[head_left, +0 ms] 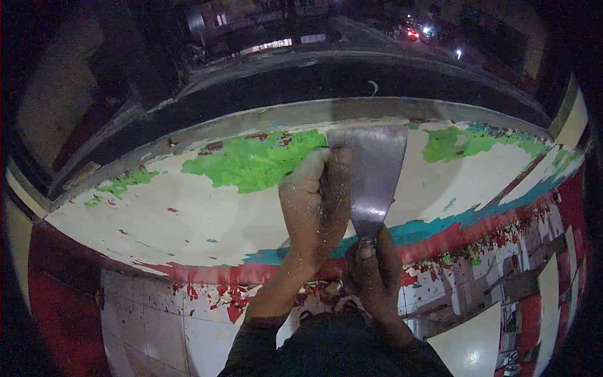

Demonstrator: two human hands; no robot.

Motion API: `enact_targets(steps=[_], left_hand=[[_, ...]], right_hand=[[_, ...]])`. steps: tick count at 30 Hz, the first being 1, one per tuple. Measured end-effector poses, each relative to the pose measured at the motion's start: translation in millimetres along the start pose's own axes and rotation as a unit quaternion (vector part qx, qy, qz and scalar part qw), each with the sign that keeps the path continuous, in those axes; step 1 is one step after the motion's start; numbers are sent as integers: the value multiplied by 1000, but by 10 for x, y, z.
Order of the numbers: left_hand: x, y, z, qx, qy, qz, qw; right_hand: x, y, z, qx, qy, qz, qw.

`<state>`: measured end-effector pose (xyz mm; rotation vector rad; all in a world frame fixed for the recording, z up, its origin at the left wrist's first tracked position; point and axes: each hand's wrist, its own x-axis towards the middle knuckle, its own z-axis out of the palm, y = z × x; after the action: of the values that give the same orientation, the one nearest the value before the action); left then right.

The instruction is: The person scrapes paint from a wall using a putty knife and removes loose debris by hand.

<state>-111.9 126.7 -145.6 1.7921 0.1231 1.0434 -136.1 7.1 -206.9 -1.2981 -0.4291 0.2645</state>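
Note:
A wide metal paint scraper (380,163) is held upright, blade end up, in front of a wall panel with patchy paint. My right hand (370,273) is closed around its handle, low in the middle of the view; most of the handle is hidden by the fingers. My left hand (317,188), dusted with pale specks, has its fingers curled on the left edge of the blade. Behind the hands, the panel (232,220) shows cream paint with a bright green patch (257,163) and a teal strip along its lower border.
A grey ledge (264,116) runs along the panel's far edge, with a dark street and lights beyond. Another green patch (458,143) lies to the right. Red and white paint flakes (235,312) litter the tiled floor (151,323) below. A pale board (471,339) is at lower right.

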Motion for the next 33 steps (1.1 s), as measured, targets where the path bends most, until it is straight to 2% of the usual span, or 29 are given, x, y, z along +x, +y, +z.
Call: enact_targets(steps=[2,5,8,16,19,23,26,29,32,33], left_hand=[[-2,59,-29,-18,-14,-42,999],[6,-86,18,34,18,68,997],[23,44,-21,-5,1,-6,1000],[-23,-58,9,-3,8,25,1000],[5,-70,8,-10,2,27,1000],[-17,109,-28,-5,-24,-48,999],[2,-38,12,31,6,63,998],[-5,83,-1,-9,-15,-33,999],[-41,-42,47,-6,18,19,1000],[-21,-24,38,-19,8,-9,1000]], right_hand=[[-16,22,-15,-8,-2,-2,1000],[-10,3,-28,-9,2,5,1000],[-17,-57,5,13,-11,17,1000],[-56,-90,-73,23,-51,40,998],[-62,-98,-64,1,-20,42,999],[-105,-85,-71,-32,-19,34,999],[-110,-102,-74,-4,-23,46,999],[-74,-95,-100,-16,-39,53,998],[-93,-158,-82,-12,-32,71,997],[-61,-136,-61,-11,-29,61,998]])
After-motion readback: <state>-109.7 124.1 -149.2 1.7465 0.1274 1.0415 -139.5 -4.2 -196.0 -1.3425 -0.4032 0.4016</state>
